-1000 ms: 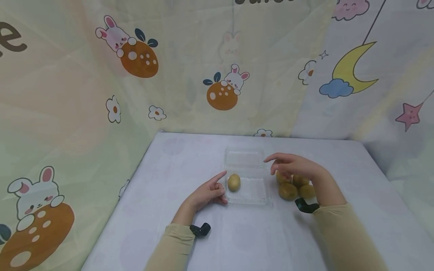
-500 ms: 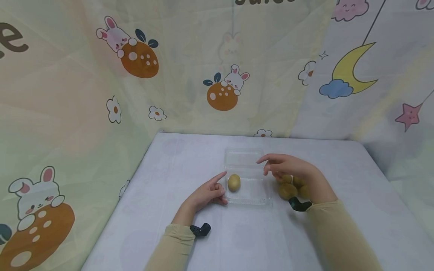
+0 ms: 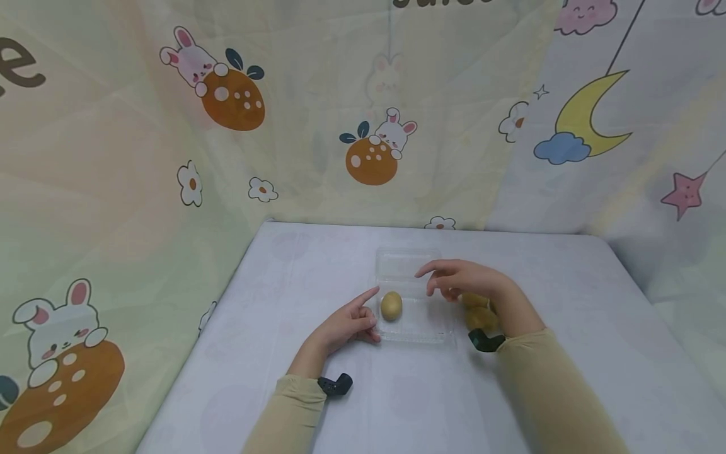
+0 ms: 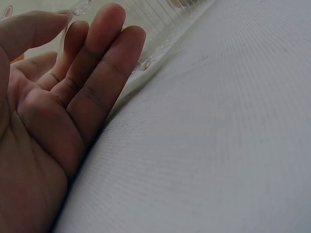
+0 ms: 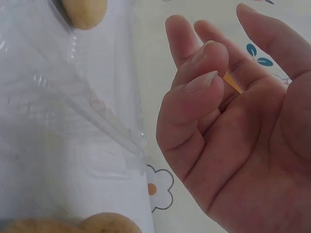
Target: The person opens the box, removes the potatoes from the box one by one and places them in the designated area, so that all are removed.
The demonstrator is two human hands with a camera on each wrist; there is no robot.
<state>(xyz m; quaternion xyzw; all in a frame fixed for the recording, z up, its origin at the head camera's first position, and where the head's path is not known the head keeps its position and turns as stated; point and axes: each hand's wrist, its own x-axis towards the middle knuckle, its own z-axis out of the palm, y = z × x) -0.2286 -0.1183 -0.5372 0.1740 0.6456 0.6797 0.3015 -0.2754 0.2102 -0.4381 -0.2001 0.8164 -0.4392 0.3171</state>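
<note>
A clear plastic box [image 3: 422, 318] stands with its lid [image 3: 407, 265] folded back, one potato [image 3: 391, 306] at its left end. My left hand [image 3: 347, 325] rests beside the box's left wall, index finger stretched out; in the left wrist view, thumb [image 4: 34, 29] and fingers touch the plastic rim. Over the box's right side hovers my right hand [image 3: 471, 280], fingers loosely bent and nothing between them. Behind its wrist, other potatoes [image 3: 482, 320] are partly hidden. The right wrist view shows the right hand [image 5: 233, 116] beside the box.
A white cloth covers the table [image 3: 317, 265], its far edge meeting a printed cloth backdrop [image 3: 306, 126]. Each wrist wears a black camera strap [image 3: 336, 384]. The potato pile [image 5: 109, 223] lies just right of the box.
My right hand has moved left from above the potato pile to over the box's right side, covering more of the pile. The left hand, the box and its potato stay put.
</note>
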